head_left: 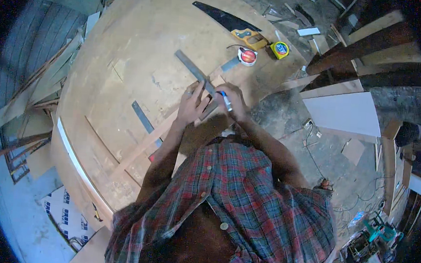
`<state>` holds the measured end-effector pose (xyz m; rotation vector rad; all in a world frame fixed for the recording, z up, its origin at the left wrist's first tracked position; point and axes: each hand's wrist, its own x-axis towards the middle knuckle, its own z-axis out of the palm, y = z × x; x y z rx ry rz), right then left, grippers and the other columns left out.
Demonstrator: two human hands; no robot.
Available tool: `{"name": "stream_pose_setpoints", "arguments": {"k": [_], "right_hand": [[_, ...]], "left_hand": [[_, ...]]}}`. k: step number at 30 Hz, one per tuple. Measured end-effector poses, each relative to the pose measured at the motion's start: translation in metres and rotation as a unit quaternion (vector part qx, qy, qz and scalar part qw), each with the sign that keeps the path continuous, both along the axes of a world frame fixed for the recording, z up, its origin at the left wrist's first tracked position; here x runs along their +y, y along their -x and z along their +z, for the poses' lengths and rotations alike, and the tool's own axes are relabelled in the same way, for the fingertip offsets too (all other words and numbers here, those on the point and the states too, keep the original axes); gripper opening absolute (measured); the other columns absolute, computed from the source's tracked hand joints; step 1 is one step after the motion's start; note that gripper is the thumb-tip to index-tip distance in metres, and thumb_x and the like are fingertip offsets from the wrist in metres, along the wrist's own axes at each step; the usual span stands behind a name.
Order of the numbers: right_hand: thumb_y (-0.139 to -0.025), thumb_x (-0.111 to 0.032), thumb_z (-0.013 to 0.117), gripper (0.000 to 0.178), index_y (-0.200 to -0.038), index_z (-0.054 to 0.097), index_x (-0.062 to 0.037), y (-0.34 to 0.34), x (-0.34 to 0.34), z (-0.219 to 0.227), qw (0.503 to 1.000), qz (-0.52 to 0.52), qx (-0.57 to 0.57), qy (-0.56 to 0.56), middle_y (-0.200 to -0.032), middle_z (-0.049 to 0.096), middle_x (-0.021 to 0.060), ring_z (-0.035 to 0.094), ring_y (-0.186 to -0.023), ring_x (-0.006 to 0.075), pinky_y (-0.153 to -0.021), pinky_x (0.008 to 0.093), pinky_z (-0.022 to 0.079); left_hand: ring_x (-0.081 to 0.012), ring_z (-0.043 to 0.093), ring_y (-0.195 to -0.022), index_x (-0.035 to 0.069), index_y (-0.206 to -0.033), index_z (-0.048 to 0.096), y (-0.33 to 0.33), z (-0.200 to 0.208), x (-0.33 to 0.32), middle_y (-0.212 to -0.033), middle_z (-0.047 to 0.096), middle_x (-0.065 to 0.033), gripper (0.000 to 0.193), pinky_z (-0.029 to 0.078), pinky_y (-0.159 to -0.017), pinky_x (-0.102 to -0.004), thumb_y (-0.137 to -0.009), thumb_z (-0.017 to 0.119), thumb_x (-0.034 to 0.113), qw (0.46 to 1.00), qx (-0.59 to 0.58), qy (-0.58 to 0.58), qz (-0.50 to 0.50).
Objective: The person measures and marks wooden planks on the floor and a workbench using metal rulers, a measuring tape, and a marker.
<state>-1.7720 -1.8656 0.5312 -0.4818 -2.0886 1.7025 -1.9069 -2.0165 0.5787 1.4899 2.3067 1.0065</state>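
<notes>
On the broad tan wooden tabletop [124, 44], top centre of the frame, a black-bladed handsaw with yellow handle [231, 24] lies left of a boxy yellow tape measure [279, 50]. A round red-and-white case [248, 56] sits below them; a dark-grey flat metal square [189, 65] lies lower left.

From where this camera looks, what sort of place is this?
Probably a woodworking shop: a handsaw and a yellow tape measure lie on the worktable, with wooden planks beside it.

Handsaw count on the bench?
1. The handsaw lies on the tabletop, beyond the right hand, with its yellow handle beside the yellow tape measure. More could be hidden in the dim clutter around the bench.
</notes>
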Motion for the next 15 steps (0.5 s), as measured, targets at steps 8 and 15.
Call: {"name": "stream_pose_setpoints", "arguments": {"k": [8, 15], "right_hand": [[-0.08, -0.027, 0.076, 0.032, -0.104, 0.068, -0.0078, -0.036, 0.016, 0.001, 0.959, -0.038, 0.083, -0.269, -0.099, 0.066, 0.0135, 0.062, -0.099, 0.0347, -0.086, 0.0442, 0.05], [-0.088, -0.03, 0.064, 0.028, -0.115, 0.066, -0.0203, -0.026, 0.015, -0.022, 0.942, 0.016, -0.07, -0.328, -0.109, 0.065, 0.0078, 0.061, -0.108, 0.0273, -0.09, 0.0424, 0.041]], "left_hand": [[-0.0348, 0.051, -0.119, 0.015, -0.144, 0.053, -0.008, -0.029, 0.005, -0.142, 0.047, -0.0193, 0.057, 0.037, -0.103, -0.047, -0.092, 0.065, 0.035, 0.985, 0.122, 0.085, 0.085], [-0.0358, 0.052, -0.112, 0.017, -0.137, 0.06, -0.004, -0.035, 0.018, -0.14, 0.051, -0.0155, 0.055, 0.042, -0.094, -0.0473, -0.088, 0.066, 0.041, 0.981, 0.163, 0.053, 0.089]]}}
